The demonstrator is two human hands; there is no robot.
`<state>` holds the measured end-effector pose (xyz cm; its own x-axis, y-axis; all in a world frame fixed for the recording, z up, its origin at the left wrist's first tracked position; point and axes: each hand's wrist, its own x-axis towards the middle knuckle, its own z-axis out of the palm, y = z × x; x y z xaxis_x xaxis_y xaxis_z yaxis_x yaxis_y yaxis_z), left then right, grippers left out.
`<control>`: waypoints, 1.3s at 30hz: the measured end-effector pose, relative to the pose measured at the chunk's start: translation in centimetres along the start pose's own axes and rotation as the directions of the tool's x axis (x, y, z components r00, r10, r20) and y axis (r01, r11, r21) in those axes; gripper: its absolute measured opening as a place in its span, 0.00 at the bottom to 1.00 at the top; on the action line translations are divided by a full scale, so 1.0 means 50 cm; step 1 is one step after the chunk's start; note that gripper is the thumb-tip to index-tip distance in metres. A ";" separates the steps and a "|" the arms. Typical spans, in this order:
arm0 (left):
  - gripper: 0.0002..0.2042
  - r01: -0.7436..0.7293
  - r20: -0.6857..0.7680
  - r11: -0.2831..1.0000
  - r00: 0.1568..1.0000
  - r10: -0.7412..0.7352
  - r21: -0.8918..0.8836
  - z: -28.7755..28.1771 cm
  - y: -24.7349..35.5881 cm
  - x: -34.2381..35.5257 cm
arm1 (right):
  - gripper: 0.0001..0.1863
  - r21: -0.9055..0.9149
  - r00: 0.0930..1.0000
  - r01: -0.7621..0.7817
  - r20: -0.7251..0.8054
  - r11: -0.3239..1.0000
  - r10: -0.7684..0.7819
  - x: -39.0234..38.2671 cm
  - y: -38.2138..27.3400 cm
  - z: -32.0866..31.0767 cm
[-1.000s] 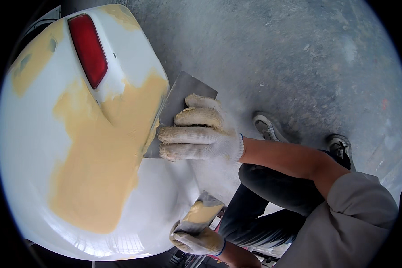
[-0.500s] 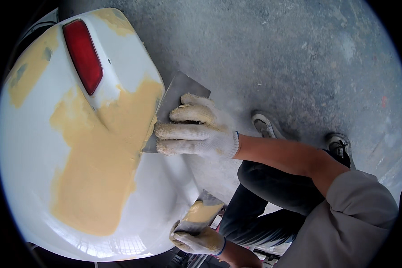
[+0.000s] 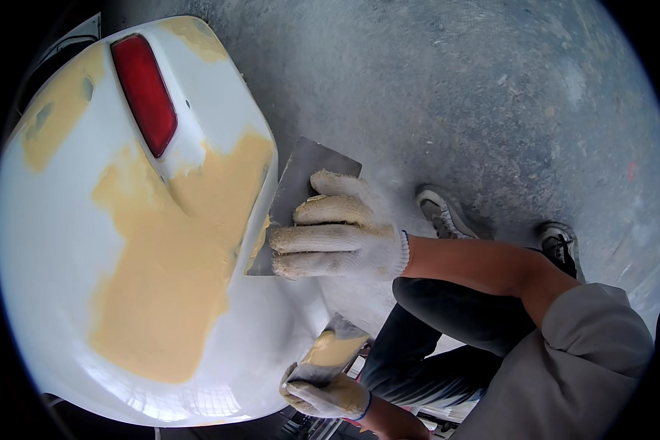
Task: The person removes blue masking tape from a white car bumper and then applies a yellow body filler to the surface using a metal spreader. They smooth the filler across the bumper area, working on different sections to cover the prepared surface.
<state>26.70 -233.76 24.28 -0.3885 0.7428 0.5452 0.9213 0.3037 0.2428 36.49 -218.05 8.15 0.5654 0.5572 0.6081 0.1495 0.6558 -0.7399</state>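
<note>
A white car bumper (image 3: 44,242) fills the left side, with broad patches of yellow body filler (image 3: 161,279) on it. My right hand (image 3: 337,235), in a stained white knit glove, presses its fingers on a flat grey metal putty spreader (image 3: 297,169). Yellow filler lines the spreader's left edge, which lies along the bumper's right edge; whether they touch I cannot tell. Lower down, my left hand (image 3: 326,396), gloved too, grips a flat mixing plate (image 3: 337,324) bearing a lump of yellow filler (image 3: 323,342). The thumb of my right hand is hidden.
A red lamp or reflector (image 3: 145,95) is set in the bumper's upper part. Grey concrete floor (image 3: 491,88) spreads out to the upper right. My shoes (image 3: 444,213) and dark-trousered legs (image 3: 462,308) are on the right. Dark objects lie below the bumper near my left hand.
My right hand and the spreader have shifted down and slightly right, along the bumper's edge. The bumper's upper part sits slightly further right in view. My left hand and its plate have barely moved.
</note>
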 end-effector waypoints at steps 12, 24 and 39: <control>0.22 -0.063 0.034 0.984 0.998 0.058 0.166 -0.008 -0.012 -0.005 | 0.18 -0.078 0.999 -0.022 0.033 0.997 0.025 0.021 0.114 -0.043; 0.22 -0.081 0.027 0.994 0.997 0.079 0.070 0.007 0.006 0.001 | 0.17 0.107 0.864 -0.504 0.059 0.857 0.501 0.006 0.069 -0.116; 0.24 -0.156 0.050 0.960 0.988 0.148 0.235 0.002 0.005 0.000 | 0.18 -0.105 0.971 -0.223 -0.113 0.969 0.211 -0.044 0.094 -0.001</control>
<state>26.94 -233.61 24.29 -0.2465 0.8085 0.5344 0.9480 0.3156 -0.0401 35.99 -216.21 3.33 0.6722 0.6220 0.4016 0.1037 0.4580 -0.8829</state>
